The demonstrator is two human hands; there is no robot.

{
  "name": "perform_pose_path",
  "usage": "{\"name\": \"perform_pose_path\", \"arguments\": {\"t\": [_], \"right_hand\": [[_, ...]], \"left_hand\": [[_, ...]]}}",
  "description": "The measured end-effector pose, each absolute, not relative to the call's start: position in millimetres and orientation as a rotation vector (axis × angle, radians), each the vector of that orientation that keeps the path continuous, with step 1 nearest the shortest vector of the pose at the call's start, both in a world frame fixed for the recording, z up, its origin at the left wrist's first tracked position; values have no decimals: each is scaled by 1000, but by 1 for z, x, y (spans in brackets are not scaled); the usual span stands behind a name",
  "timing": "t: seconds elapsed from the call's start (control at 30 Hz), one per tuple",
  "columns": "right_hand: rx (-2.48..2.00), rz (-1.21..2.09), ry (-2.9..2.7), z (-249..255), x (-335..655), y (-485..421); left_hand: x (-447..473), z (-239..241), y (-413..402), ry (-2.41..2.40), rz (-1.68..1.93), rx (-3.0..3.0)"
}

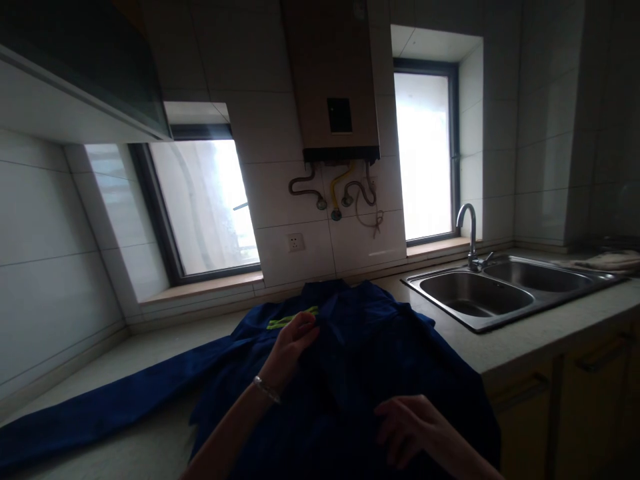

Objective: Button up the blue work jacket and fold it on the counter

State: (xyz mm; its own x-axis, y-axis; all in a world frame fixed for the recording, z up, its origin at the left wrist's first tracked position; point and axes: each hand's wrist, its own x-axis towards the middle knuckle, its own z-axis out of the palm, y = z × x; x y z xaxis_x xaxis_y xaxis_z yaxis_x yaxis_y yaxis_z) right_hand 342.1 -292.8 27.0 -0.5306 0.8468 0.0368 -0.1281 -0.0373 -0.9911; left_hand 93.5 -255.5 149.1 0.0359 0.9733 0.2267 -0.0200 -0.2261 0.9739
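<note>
A dark blue long-sleeved jacket [420, 353] with a yellow-green strip on its chest is spread over the countertop. One sleeve stretches far out to the left. My left hand [295, 337], with a bracelet at the wrist, pinches the cloth near the front opening, just right of the strip. Lower down and to the right, my right hand [413, 427] is over the jacket's lower front, its fingers loosely bent and apart. Nothing shows in it. The dim light hides whether its fingertips touch the cloth.
At the right, a double steel sink [480, 323] with a curved faucet [470, 233] is set in the pale countertop [505, 347]. A water heater [335, 80] with pipes hangs on the tiled wall between two windows. A cabinet [85, 87] juts out at upper left.
</note>
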Motion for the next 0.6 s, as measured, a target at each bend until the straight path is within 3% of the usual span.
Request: {"name": "perform_pose_path", "arguments": {"t": [0.13,0.37,0.6], "right_hand": [[-502,1993,-1064,36,293,-301],[-562,1498,-894,56,273,-280],[-529,1342,-955,60,267,-282]], "left_hand": [[120,127,-270,966,1388,1508],[114,114,-277,1661,1373,2545],[121,108,-281,1700,1255,2781]]}}
